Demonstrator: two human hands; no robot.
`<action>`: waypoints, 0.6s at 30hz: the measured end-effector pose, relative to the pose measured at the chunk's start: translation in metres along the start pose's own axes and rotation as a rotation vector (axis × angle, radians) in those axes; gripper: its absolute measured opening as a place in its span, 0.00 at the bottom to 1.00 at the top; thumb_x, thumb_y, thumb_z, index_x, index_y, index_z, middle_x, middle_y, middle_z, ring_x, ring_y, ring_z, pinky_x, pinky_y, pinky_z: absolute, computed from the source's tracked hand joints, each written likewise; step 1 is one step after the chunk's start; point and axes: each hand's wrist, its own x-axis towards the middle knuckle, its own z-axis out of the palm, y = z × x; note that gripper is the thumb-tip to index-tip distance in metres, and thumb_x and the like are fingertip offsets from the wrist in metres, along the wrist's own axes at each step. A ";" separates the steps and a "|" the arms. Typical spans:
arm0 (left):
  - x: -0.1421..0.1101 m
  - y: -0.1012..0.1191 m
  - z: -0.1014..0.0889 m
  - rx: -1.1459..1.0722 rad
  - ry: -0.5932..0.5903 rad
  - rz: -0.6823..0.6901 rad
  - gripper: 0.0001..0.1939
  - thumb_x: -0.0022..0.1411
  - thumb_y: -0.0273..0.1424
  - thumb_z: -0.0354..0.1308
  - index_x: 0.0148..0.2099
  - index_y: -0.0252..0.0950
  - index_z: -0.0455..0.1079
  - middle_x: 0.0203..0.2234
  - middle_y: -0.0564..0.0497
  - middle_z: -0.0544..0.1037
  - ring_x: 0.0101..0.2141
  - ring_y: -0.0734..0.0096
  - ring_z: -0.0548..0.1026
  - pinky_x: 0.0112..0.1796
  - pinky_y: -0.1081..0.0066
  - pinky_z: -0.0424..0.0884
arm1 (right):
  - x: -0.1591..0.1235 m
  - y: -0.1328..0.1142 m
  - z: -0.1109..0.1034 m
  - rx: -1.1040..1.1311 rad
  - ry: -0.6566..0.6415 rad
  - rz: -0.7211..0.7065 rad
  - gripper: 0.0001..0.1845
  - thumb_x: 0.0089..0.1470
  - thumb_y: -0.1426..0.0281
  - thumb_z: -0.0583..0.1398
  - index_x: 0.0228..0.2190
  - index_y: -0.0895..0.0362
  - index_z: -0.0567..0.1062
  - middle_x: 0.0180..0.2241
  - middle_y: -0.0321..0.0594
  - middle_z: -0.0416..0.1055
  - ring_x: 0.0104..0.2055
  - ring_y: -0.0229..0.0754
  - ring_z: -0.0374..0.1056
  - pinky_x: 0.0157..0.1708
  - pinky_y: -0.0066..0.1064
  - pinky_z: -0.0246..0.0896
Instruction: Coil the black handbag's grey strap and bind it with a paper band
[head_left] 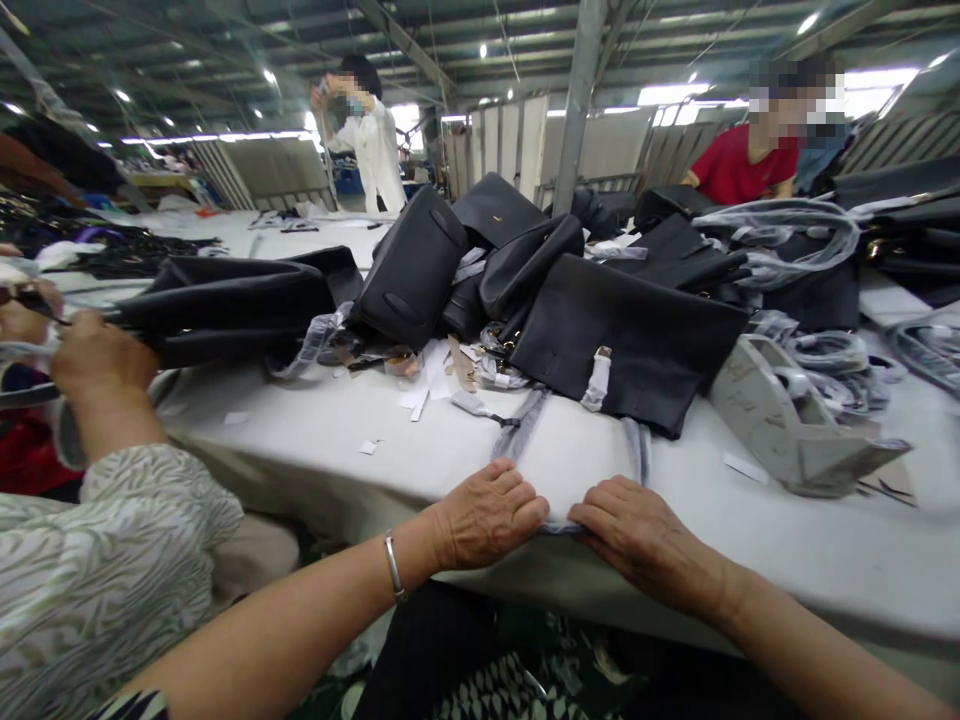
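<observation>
At the table's front edge, my left hand [491, 515] and my right hand [649, 540] grip the plastic-wrapped handle strap [638, 452] of a black handbag, with a short stretch of it between them. Fingers of both hands are closed round the strap, partly hidden from view. The black handbag [630, 330] lies flat just beyond, its strap running toward me. A wrapped buckle tab [598, 380] sits on its front. Left of the strap lies a small wrapped tag [474, 406].
A grey tape dispenser [795, 420] stands to the right beside coiled wrapped straps [832, 360]. More black bags [412, 265] are piled behind, with paper scraps [431, 375] around them. At left a co-worker's hand [101, 360] is near another bag [240, 300]. Two people stand farther back.
</observation>
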 end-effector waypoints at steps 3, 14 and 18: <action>0.009 0.000 -0.002 0.007 -0.019 0.036 0.04 0.69 0.28 0.48 0.41 0.35 0.63 0.30 0.51 0.69 0.31 0.65 0.65 0.38 0.61 0.62 | -0.005 0.003 -0.007 -0.091 -0.037 -0.042 0.12 0.61 0.78 0.51 0.29 0.56 0.70 0.26 0.38 0.66 0.28 0.41 0.58 0.32 0.35 0.50; 0.024 0.000 -0.005 -0.008 -0.107 0.006 0.05 0.68 0.30 0.50 0.43 0.34 0.63 0.33 0.49 0.70 0.34 0.63 0.67 0.37 0.61 0.60 | -0.025 0.010 0.001 -0.164 -0.104 0.055 0.09 0.53 0.74 0.62 0.38 0.57 0.70 0.33 0.40 0.67 0.37 0.47 0.61 0.44 0.42 0.52; 0.027 0.000 -0.009 -0.013 -0.106 0.035 0.06 0.69 0.29 0.48 0.45 0.34 0.62 0.33 0.50 0.70 0.33 0.64 0.66 0.37 0.62 0.59 | -0.024 0.006 0.004 -0.138 0.008 -0.009 0.07 0.56 0.79 0.55 0.31 0.56 0.69 0.28 0.37 0.64 0.31 0.44 0.58 0.36 0.37 0.51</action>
